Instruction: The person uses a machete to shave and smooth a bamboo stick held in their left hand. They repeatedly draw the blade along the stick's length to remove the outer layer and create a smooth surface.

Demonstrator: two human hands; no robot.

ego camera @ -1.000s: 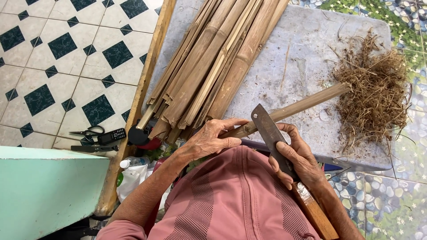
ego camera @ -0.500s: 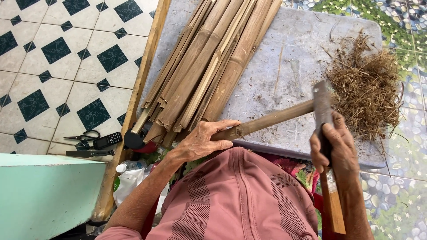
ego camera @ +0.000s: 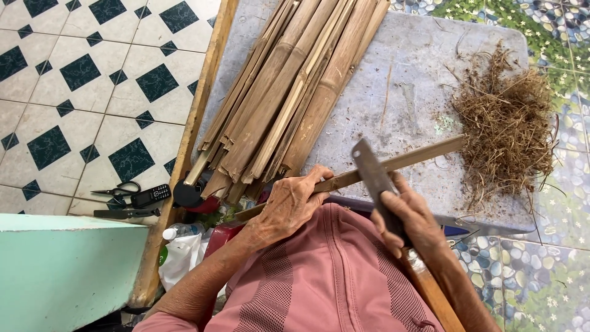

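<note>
Left grip [ego camera: 289, 206] steadies bamboo strip [ego camera: 393, 165]; right grip [ego camera: 410, 220] holds knife [ego camera: 375, 178].

Bright, even daylight; source not identifiable, apparently diffuse from overhead. Soft, short shadows only: under the split bamboo bundle [ego camera: 289, 98] toward 6 o'clock, under the bamboo strip [ego camera: 393, 166] on the grey slab [ego camera: 405, 74]. No glare; mild sheen on floor tiles [ego camera: 92, 92] at 10 o'clock. Sharp focus centre. Slight motion blur on knife blade [ego camera: 372, 175]. Mild wide-angle bowing at 9 and 3 o'clock edges. Dry fibre heap [ego camera: 507, 123] crisp.
</note>
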